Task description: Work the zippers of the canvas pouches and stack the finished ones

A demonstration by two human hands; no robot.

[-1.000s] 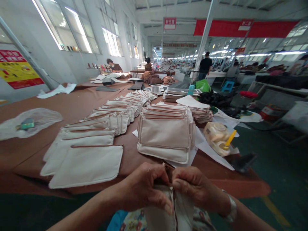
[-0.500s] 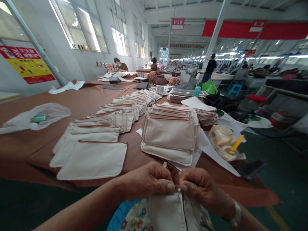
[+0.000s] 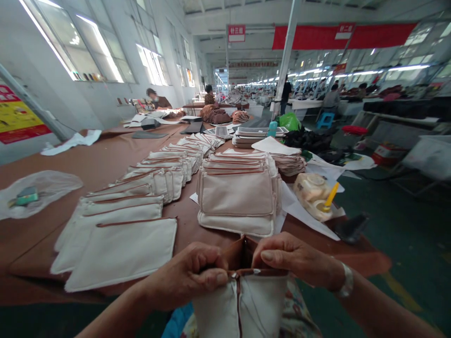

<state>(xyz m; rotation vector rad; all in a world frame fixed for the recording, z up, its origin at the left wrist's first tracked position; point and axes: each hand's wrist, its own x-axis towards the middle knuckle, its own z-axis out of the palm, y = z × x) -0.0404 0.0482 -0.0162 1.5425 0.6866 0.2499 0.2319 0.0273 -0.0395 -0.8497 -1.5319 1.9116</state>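
Observation:
A cream pouch (image 3: 260,300) with a brown lining stands at the front of the view, its mouth spread so that the brown inside (image 3: 243,251) shows. Down its near face runs a narrow dark brown strip between two cream panels. My left hand (image 3: 202,270) pinches the rim on the left, the thumb outside and the fingers partly hidden. At the right side of the mouth, my right hand (image 3: 294,258) has its curled fingers over the edge, with the fingertips hidden in the opening. Just beyond is a stack of cream pouches (image 3: 236,195) with brown edging.
A long row of cream pouches (image 3: 132,253) fans across the brown-covered table (image 3: 91,166) on the left. A plastic bag (image 3: 52,183) lies at far left. To the right stand a cut-open plastic jug (image 3: 312,192) with a yellow handle and a dark object (image 3: 352,227) near the edge.
My hands have moved apart along the rim, and the pouch's mouth has opened wider, showing more lining. The whole scene has shifted left as my view turned right.

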